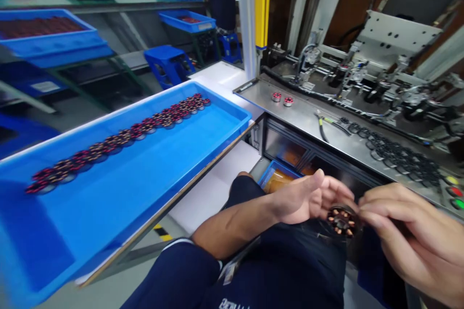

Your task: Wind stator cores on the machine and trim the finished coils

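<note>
A round motor stator (341, 221) with copper windings and a dark rim is in front of my lap. My right hand (409, 227) comes in from the right, thumb and fingers pinched together at the stator's edge. My left hand (302, 198) is turned palm up beside it, thumb raised and fingers stretched out, loosely curved. Those left fingertips reach behind the stator's upper edge; whether they touch it I cannot tell. Any thin wire between the right fingertips is too blurred to make out.
A long blue tray (145, 188) at left holds a row of wound stators (123, 139). On the metal bench lie pliers (322, 126), two red-and-silver parts (282, 99) and many black rings (402, 157). Behind stands machine tooling (362, 77); push buttons (457, 192) sit far right. A person (220, 0) is in the background.
</note>
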The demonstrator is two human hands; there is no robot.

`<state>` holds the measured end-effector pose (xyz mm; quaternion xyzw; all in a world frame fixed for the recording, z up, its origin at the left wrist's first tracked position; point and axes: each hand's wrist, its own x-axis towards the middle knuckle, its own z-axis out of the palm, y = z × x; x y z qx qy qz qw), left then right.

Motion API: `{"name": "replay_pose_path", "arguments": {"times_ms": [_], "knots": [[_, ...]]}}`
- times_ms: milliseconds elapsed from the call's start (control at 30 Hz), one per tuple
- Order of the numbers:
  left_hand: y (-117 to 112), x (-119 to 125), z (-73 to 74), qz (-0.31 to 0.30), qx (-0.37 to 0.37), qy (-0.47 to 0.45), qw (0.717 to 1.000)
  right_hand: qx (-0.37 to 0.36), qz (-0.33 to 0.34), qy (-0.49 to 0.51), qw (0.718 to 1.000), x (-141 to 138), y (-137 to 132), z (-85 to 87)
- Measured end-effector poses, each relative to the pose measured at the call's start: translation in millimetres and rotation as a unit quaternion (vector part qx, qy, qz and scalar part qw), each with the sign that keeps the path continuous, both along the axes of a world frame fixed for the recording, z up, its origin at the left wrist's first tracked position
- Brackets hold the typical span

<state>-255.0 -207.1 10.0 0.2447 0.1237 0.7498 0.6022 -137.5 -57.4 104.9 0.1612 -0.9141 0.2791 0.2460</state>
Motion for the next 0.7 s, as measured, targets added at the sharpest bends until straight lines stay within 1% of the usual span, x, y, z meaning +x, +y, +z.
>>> {"name": "replay_pose_path", "arguments": {"times_ms": [33, 67, 100, 133, 167, 233, 300, 367, 433, 467, 500, 533, 567, 600, 633, 667, 700], "knots": [[2.1, 1.4, -2.9, -0.063, -0.003, 0.021, 0.998, 0.003, 0.016, 0.004, 1.000, -1.4, -3.8, 4.4], [3.4, 3.1, -4.5, -0.110, -0.001, 0.040, 0.993, 0.001, 0.028, 0.013, 1.000, -2.7, -6.3, 7.4], [3.7, 4.7, -4.6, -0.127, -0.002, 0.057, 0.990, -0.004, 0.035, 0.027, 0.999, -3.7, -7.6, 9.1], [3.1, 6.1, -3.1, -0.112, -0.006, 0.070, 0.991, -0.010, 0.029, 0.043, 0.999, -4.4, -7.9, 9.8], [1.7, 7.1, -0.2, -0.073, -0.016, 0.079, 0.994, -0.015, 0.018, 0.055, 0.998, -4.7, -7.5, 9.7], [-2.3, 7.9, 8.1, 0.027, -0.036, 0.089, 0.995, -0.023, -0.016, 0.062, 0.998, -4.2, -6.1, 8.5], [-5.6, 7.7, 16.5, 0.121, -0.044, 0.092, 0.987, -0.038, -0.056, 0.060, 0.996, -3.1, -5.1, 7.1], [-6.1, 6.8, 21.4, 0.198, -0.036, 0.081, 0.976, -0.063, -0.079, 0.057, 0.993, -2.6, -4.6, 5.9], [-3.1, 5.1, 21.5, 0.242, -0.031, 0.066, 0.967, -0.090, -0.061, 0.060, 0.992, -3.6, -3.7, 4.8], [-0.5, 4.2, 20.0, 0.240, -0.037, 0.062, 0.968, -0.102, -0.038, 0.063, 0.992, -4.6, -3.0, 4.2], [2.3, 3.5, 17.8, 0.213, -0.048, 0.062, 0.974, -0.112, -0.012, 0.065, 0.992, -5.8, -2.2, 3.7], [5.1, 3.0, 15.2, 0.156, -0.059, 0.068, 0.984, -0.119, 0.012, 0.066, 0.991, -7.0, -1.4, 3.2], [7.4, 2.8, 12.6, 0.077, -0.067, 0.074, 0.992, -0.122, 0.031, 0.067, 0.990, -7.9, -0.6, 2.9], [8.9, 3.0, 10.4, -0.007, -0.071, 0.080, 0.994, -0.122, 0.043, 0.069, 0.989, -8.5, 0.2, 2.9], [9.5, 3.6, 8.8, -0.077, -0.070, 0.084, 0.991, -0.119, 0.050, 0.070, 0.989, -8.6, 0.9, 3.0], [9.1, 4.3, 8.1, -0.115, -0.066, 0.088, 0.987, -0.112, 0.050, 0.072, 0.990, -8.1, 1.5, 3.3], [7.9, 5.1, 8.4, -0.119, -0.061, 0.094, 0.987, -0.105, 0.047, 0.074, 0.991, -7.1, 2.1, 3.6]]}}
